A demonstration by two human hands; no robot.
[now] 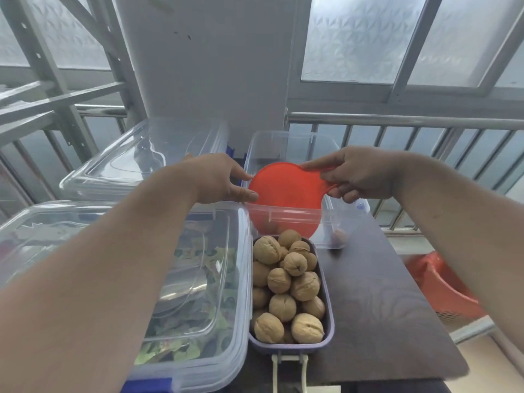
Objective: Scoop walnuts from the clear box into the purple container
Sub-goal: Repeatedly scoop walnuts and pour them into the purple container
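1. Nearest, below both hands, the purple container (329, 304) sits on the dark bench (377, 302), heaped with walnuts (286, 287) that rise above its rim; a white latch hangs from its near end.
2. Under the left forearm, touching the purple container's left side, lies a lidded clear tub (198, 279) with green leaves inside and a blue clip at its near edge.
3. The left hand (224, 180) reaches toward the left wall of the clear box (289, 214), fingers loosely extended, their tips touching the edge of the red scoop (283, 194) at the box rim.
4. The right hand (360, 174) pinches the red scoop's handle between thumb and curled fingers; the scoop's round bowl stands tilted inside the clear box, its back turned to the camera.
5. The clear box stands just beyond the purple container, directly under the hands; one walnut (338, 238) shows in its near right corner.
6. Left of the left hand, another clear lid or tub (127, 165) rests farther back.
7. Right of the right forearm, off the bench, sits an orange basket (436, 287).
8. Beyond the hands run a metal railing (397, 120) and frosted windows (363, 38).
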